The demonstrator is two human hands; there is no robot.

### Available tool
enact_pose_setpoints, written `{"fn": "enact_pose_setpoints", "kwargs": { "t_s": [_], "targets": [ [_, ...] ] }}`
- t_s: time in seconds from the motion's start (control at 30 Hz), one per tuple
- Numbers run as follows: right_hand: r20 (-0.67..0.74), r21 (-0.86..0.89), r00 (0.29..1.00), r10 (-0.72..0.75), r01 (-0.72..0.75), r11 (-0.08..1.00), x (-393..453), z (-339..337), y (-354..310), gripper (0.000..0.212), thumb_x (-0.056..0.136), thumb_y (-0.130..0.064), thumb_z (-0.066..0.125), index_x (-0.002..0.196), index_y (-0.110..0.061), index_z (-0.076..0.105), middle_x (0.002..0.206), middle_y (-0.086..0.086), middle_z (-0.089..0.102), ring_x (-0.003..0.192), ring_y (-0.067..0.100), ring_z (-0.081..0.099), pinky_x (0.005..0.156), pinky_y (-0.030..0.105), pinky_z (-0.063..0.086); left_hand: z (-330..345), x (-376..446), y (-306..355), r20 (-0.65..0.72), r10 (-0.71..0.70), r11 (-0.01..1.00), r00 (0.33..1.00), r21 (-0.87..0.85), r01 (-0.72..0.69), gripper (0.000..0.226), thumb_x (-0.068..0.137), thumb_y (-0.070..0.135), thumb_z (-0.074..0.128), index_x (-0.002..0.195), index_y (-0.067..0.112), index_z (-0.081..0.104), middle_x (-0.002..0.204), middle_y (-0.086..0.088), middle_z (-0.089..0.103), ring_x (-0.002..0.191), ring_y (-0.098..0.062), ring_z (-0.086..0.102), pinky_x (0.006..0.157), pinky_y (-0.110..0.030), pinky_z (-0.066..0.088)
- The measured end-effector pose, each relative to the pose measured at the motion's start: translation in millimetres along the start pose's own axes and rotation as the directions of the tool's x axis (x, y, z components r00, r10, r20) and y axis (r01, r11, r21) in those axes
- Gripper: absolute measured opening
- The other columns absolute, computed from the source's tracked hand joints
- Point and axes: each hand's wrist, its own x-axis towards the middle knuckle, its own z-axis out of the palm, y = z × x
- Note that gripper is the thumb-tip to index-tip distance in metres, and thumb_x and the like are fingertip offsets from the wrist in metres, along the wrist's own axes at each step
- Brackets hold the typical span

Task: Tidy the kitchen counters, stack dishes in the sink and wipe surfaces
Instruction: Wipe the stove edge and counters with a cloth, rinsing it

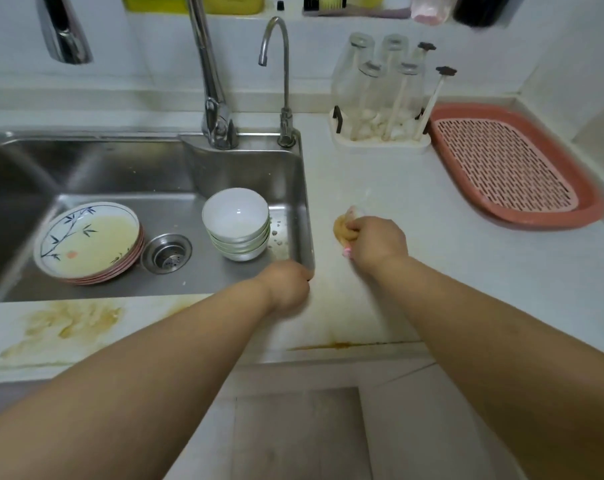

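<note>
- Wiping is the step in hand: the right hand point(376, 242) has its fingers curled round a crumpled, yellow-stained cloth point(344, 227), pressing it on the pale stone counter point(415, 202) just right of the sink.
- The left hand point(288, 284) lies at the near right corner of the stainless steel sink point(305, 188), fingers curled under; whether it grips the rim I cannot tell.
- Dishes are already stacked in the basin: white bowls point(236, 223) on the right, bamboo-painted plates point(87, 242) on the left.
- Risk: the cloth looks soaked with yellow, so it may spread grease rather than lift it.
- Risk: the yellow smear point(72, 322) on the near left ledge and the brown streak point(331, 346) along the near edge are still unwiped; liquid pushed that way could drip over the front.
- Risk: a wide sweep to the far side might knock the rack of upturned clear glasses point(380, 98) or the pink slotted tray point(508, 168).
- No brand, label or writing can be read.
</note>
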Motion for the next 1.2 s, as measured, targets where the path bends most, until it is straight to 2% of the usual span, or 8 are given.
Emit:
{"fn": "enact_pose_setpoints", "kwargs": {
  "t_s": [0.17, 0.33, 0.6, 0.8, 0.93, 1.03, 1.1, 1.2],
  "targets": [
    [0.029, 0.024, 0.999, -0.029, 0.029, 0.999, -11.9, 2.9, -6.5, 0.015, 0.084, -0.017, 0.052, 0.074, -0.023, 0.060, 0.079, -0.006, 0.068, 0.086, 0.018, 0.062, 0.074, 0.024, 0.040, -6.7, -2.7, 1.8, 0.023, 0.028, 0.998, 0.999, 0.049, -0.029, 0.038, 0.098, 0.008, 0.036, 0.130, 0.006, 0.056, 0.141, -0.012, 0.049, 0.130, -0.027, 0.046, 0.106, -0.027, 0.036],
    [-0.070, -0.024, 0.996, 0.059, -0.061, 0.998, 29.3, -2.1, -4.3, 0.017, 0.090, -0.024, 0.050, 0.100, -0.027, 0.063, 0.099, 0.003, 0.067, 0.099, 0.026, 0.060, 0.075, 0.026, 0.038, -8.6, -4.6, 0.7, 0.046, 0.041, 0.998, 0.998, 0.049, -0.043, 0.044, 0.094, 0.001, 0.035, 0.134, 0.008, 0.052, 0.144, -0.012, 0.046, 0.132, -0.027, 0.044, 0.109, -0.029, 0.035],
    [-0.019, -0.085, 0.980, -0.197, 0.194, 0.977, -49.4, 10.2, 12.5, 0.024, 0.092, -0.025, 0.048, 0.107, -0.026, 0.066, 0.102, 0.006, 0.069, 0.100, 0.030, 0.058, 0.089, 0.034, 0.046, -8.6, -8.3, -3.5, 0.056, 0.041, 0.999, 0.998, 0.019, -0.042, 0.047, 0.096, 0.002, 0.033, 0.140, 0.011, 0.047, 0.149, -0.011, 0.040, 0.136, -0.026, 0.039, 0.110, -0.027, 0.031],
    [-0.150, -0.168, 0.988, 0.036, -0.061, 0.984, 17.2, 7.3, 11.1, 0.032, 0.087, -0.015, 0.048, 0.117, -0.021, 0.057, 0.121, 0.007, 0.057, 0.108, 0.032, 0.053, 0.090, 0.034, 0.042, -8.2, -14.2, -3.1, 0.054, 0.059, 0.998, 0.997, 0.030, -0.061, 0.052, 0.094, 0.000, 0.034, 0.143, 0.015, 0.042, 0.150, -0.008, 0.039, 0.137, -0.025, 0.037, 0.110, -0.027, 0.030],
    [-0.043, -0.211, 0.988, -0.145, 0.133, 0.968, -34.7, 22.1, 3.6, 0.030, 0.089, -0.023, 0.042, 0.115, -0.021, 0.056, 0.118, 0.007, 0.056, 0.101, 0.032, 0.051, 0.076, 0.028, 0.032, -5.4, -14.0, -9.2, 0.047, 0.049, 0.998, 0.998, 0.037, -0.051, 0.049, 0.093, 0.000, 0.036, 0.139, 0.010, 0.047, 0.146, -0.009, 0.044, 0.134, -0.024, 0.041, 0.105, -0.024, 0.033],
    [0.052, -0.221, 0.923, -0.381, 0.383, 0.897, -105.8, 19.7, 4.8, 0.034, 0.084, -0.021, 0.052, 0.117, -0.028, 0.059, 0.120, 0.000, 0.058, 0.093, 0.029, 0.052, 0.075, 0.032, 0.041, -1.9, -18.3, -6.9, 0.049, 0.065, 0.993, 0.997, 0.093, -0.069, 0.048, 0.091, 0.003, 0.038, 0.137, 0.012, 0.049, 0.142, -0.011, 0.049, 0.130, -0.025, 0.046, 0.105, -0.026, 0.036],
    [0.078, -0.118, 0.955, -0.287, 0.294, 0.948, -125.9, 7.6, 23.7, 0.029, 0.088, -0.024, 0.052, 0.115, -0.031, 0.060, 0.116, 0.000, 0.063, 0.092, 0.028, 0.055, 0.078, 0.036, 0.046, -0.3, -22.8, -6.6, 0.053, 0.067, 0.987, 0.996, 0.141, -0.074, 0.046, 0.093, 0.005, 0.037, 0.137, 0.012, 0.047, 0.143, -0.011, 0.047, 0.130, -0.027, 0.045, 0.107, -0.028, 0.036],
    [-0.038, -0.201, 0.995, 0.097, -0.103, 0.974, -118.6, -18.1, 79.8, 0.023, 0.089, -0.025, 0.051, 0.111, -0.027, 0.057, 0.115, 0.005, 0.061, 0.099, 0.029, 0.056, 0.083, 0.037, 0.048, 3.0, -27.0, -9.9, 0.046, 0.085, 0.977, 0.995, 0.191, -0.092, 0.046, 0.093, 0.007, 0.036, 0.138, 0.015, 0.045, 0.142, -0.011, 0.047, 0.129, -0.030, 0.046, 0.107, -0.033, 0.037]
  ]
}}
